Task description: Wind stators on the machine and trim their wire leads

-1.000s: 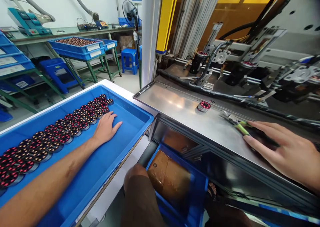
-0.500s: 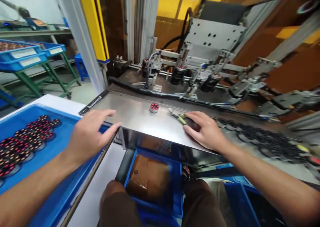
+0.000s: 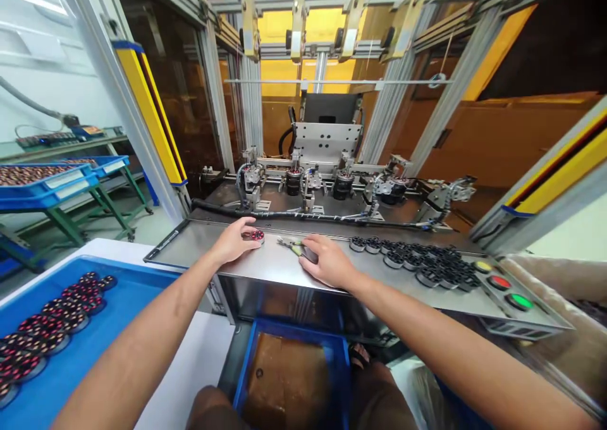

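Note:
My left hand (image 3: pixel 236 241) is closed round a small round motor stator (image 3: pixel 257 238) with red windings, thumb and forefinger at its sides. The stator rests on the metal ledge (image 3: pixel 279 270) in front of the machine. To its right, my right hand (image 3: pixel 329 261) is wrapped over the green handles of small pliers (image 3: pixel 290 246), whose jaws point left toward the stator. Part of the handles is hidden under the palm. Many black round motor parts (image 3: pixel 427 262) stand grouped on the ledge to the right of this hand.
A blue tray (image 3: pixel 142 297) with rows of stators stands at the left. Several clamping stations holding dark round fixtures (image 3: pixel 342 186) line the machine behind the ledge. Red and green buttons (image 3: pixel 520 301) sit at the right end. A blue bin (image 3: pixel 246 367) is below.
My left hand has moved right from the ledge's left edge and taken hold of the stator. My right hand stays on the pliers. The head view has tilted up and shifted.

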A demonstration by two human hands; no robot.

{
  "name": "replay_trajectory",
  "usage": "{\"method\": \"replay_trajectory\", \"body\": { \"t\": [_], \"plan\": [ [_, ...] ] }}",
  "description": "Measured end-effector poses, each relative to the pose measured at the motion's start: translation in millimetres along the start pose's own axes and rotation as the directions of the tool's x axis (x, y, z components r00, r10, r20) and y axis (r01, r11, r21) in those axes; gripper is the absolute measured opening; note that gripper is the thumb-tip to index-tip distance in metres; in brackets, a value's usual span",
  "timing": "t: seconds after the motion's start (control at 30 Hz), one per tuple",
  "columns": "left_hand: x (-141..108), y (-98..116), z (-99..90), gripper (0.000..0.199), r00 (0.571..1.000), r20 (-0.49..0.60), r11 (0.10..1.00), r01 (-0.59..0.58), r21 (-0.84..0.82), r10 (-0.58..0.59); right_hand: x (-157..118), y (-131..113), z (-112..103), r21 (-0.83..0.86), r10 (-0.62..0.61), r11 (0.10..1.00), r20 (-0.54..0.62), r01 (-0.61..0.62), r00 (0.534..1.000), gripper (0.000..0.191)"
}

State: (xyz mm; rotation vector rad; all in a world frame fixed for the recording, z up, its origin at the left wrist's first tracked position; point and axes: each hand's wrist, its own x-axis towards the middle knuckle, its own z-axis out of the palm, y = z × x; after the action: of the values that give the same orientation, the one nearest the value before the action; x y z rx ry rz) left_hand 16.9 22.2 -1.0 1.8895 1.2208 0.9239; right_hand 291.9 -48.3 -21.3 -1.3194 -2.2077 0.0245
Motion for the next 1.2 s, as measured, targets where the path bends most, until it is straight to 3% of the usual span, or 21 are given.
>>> {"method": "replay_trajectory", "body": {
  "t": [0.07,0.13,0.23,0.33,0.43,0.53,0.6,0.77,0.87,0.93,1.0,1.1,1.2],
  "plan": [
    [-17,16,4.5,0.047,0.997,-0.072,1.0,-0.02,-0.014,0.019,2,-1,-4,0.044,-0.006,0.999,-0.021,0.007,1.0,0.031],
    [-50,38,9.3,0.057,0.987,-0.15,0.997,-0.071,-0.033,0.065,2,-9,-13,0.103,-0.017,0.994,-0.061,0.023,0.998,0.031],
    [-125,73,21.6,0.056,0.954,-0.27,0.987,-0.15,-0.051,0.131,-15,-41,-35,0.206,-0.038,0.976,-0.149,0.069,0.988,0.039],
    [-209,97,42.8,0.05,0.894,-0.42,0.977,-0.203,-0.067,0.157,-60,-96,-55,0.426,-0.049,0.896,-0.182,0.123,0.982,0.034],
    [-273,107,67.0,0.051,0.831,-0.524,0.963,-0.261,-0.068,0.188,-119,-154,-65,0.833,0.058,0.552,-0.097,0.049,0.994,0.023],
    [-311,107,86.4,0.055,0.817,-0.545,0.955,-0.281,-0.097,0.186,-165,-191,-67,0.963,0.149,0.247,0.074,-0.109,0.986,0.031],
    [-325,107,96.0,0.057,0.829,-0.522,0.945,-0.303,-0.12,0.2,-184,-202,-67,0.973,0.161,0.126,0.174,-0.195,0.972,0.034],
    [-337,123,114.3,0.064,0.832,-0.494,0.886,-0.404,-0.229,0.252,-207,-203,-71,0.96,0.141,-0.031,0.279,-0.278,0.95,0.038],
    [-337,138,121.3,0.058,0.831,-0.513,0.831,-0.432,-0.351,0.215,-216,-192,-73,0.922,0.008,-0.227,0.325,-0.315,0.946,0.038],
    [-338,145,122.9,0.055,0.856,-0.484,0.8,-0.415,-0.434,0.182,-221,-179,-73,0.878,-0.102,-0.34,0.323,-0.338,0.941,0.035],
    [-338,147,122.0,0.056,0.877,-0.439,0.782,-0.408,-0.471,0.194,-225,-164,-74,0.877,-0.193,-0.344,0.282,-0.335,0.94,0.033],
    [-338,143,118.4,0.061,0.881,-0.406,0.778,-0.428,-0.46,0.244,-234,-145,-70,0.927,-0.294,-0.221,0.233,-0.303,0.927,0.032],
    [-335,136,116.9,0.065,0.851,-0.438,0.773,-0.477,-0.419,0.288,-246,-146,-57,0.922,-0.226,-0.187,0.295,-0.339,0.928,0.027]
  ]
}}
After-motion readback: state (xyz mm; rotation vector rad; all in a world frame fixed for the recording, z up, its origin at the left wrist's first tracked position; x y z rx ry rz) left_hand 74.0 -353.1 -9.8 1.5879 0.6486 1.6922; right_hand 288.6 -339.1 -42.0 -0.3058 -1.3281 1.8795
